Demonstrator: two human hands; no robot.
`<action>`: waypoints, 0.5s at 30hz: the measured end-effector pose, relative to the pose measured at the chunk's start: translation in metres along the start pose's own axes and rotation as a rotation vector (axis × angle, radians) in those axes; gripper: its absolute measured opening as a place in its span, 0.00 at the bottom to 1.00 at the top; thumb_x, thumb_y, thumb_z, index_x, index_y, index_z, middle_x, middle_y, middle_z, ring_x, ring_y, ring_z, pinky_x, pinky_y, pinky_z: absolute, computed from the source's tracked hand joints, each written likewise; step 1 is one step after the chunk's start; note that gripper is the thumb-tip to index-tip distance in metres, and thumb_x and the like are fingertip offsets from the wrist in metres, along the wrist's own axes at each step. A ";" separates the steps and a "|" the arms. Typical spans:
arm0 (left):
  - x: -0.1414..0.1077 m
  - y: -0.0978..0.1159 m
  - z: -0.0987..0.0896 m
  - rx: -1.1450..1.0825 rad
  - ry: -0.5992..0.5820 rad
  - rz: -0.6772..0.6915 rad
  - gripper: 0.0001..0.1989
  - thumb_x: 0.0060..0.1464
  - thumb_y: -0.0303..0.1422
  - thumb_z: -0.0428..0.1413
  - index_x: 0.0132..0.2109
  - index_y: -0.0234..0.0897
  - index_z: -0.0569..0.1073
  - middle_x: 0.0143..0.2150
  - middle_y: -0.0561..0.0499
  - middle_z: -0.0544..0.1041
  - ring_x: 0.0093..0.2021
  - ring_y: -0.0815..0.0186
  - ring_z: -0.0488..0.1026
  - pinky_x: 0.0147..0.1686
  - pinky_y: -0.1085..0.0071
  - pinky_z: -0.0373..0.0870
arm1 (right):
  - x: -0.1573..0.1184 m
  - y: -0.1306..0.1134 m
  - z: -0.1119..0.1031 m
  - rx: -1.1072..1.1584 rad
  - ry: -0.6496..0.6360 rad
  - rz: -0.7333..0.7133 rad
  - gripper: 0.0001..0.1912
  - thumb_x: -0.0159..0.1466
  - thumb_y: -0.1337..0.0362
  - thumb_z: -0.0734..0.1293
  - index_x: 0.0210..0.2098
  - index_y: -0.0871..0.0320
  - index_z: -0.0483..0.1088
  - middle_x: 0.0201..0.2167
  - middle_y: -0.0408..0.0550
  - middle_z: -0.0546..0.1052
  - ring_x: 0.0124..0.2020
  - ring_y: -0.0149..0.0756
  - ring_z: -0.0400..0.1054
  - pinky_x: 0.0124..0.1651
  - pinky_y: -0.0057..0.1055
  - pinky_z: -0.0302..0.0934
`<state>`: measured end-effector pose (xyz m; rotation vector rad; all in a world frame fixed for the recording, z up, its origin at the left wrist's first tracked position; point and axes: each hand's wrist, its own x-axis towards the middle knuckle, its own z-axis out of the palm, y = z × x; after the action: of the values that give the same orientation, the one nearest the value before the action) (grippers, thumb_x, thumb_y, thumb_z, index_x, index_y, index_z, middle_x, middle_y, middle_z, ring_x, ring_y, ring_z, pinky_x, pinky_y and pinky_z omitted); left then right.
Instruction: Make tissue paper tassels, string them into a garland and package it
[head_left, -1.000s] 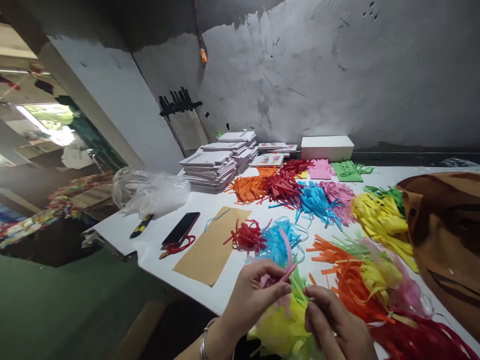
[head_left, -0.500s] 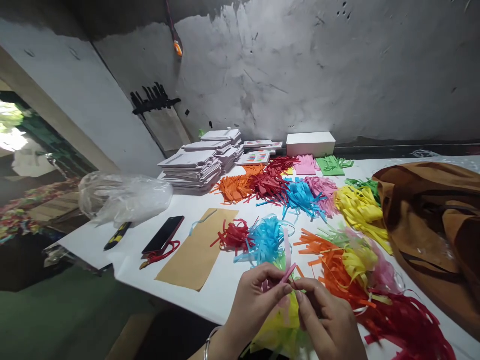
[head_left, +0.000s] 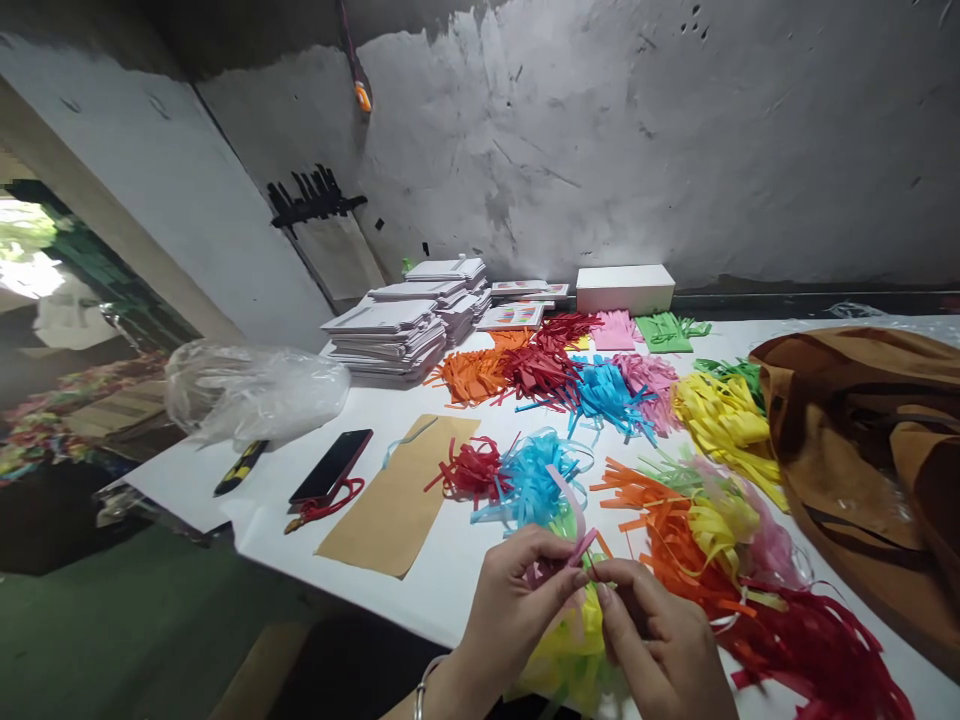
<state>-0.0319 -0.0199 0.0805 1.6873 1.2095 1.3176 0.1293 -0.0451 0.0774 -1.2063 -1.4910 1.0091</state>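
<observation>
My left hand (head_left: pixel 525 590) pinches a pink paper strip (head_left: pixel 582 548), whose paler end curls up above the fingers. Close against it, my right hand (head_left: pixel 649 625) has thumb and forefinger pressed together on a thin red strand (head_left: pixel 589 566). Yellow and light green strips (head_left: pixel 577 655) hang beneath both hands and are partly hidden by them. A light blue paper tassel (head_left: pixel 536 475) and a small red tassel (head_left: pixel 474 470) lie just beyond my fingers. To the right are orange fringed strips (head_left: pixel 667 545) and a dark red bunch (head_left: pixel 817 650).
A brown bag (head_left: pixel 862 450) stands at the right. On the left lie a kraft paper sheet (head_left: pixel 397 500), a phone (head_left: pixel 331 467), a box cutter (head_left: pixel 241 468) and a clear plastic bag (head_left: pixel 255 390). Behind are stacked white packets (head_left: pixel 386 335), a white box (head_left: pixel 625 288) and several coloured fringe bundles (head_left: pixel 611 385).
The pale end of the pink strip has bent over to the left. Both hands keep their pinch at nearly the same place, and the view has shifted slightly.
</observation>
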 end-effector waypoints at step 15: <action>-0.003 -0.008 0.003 0.257 0.011 0.320 0.02 0.60 0.27 0.60 0.41 0.37 0.77 0.34 0.48 0.79 0.34 0.64 0.73 0.34 0.70 0.69 | 0.004 0.003 -0.006 -0.111 -0.025 0.019 0.17 0.67 0.51 0.61 0.33 0.55 0.74 0.17 0.40 0.65 0.19 0.30 0.57 0.21 0.28 0.45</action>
<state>-0.0316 -0.0195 0.0718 2.1301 1.1910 1.4037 0.1358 -0.0402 0.0766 -1.2929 -1.5748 0.9677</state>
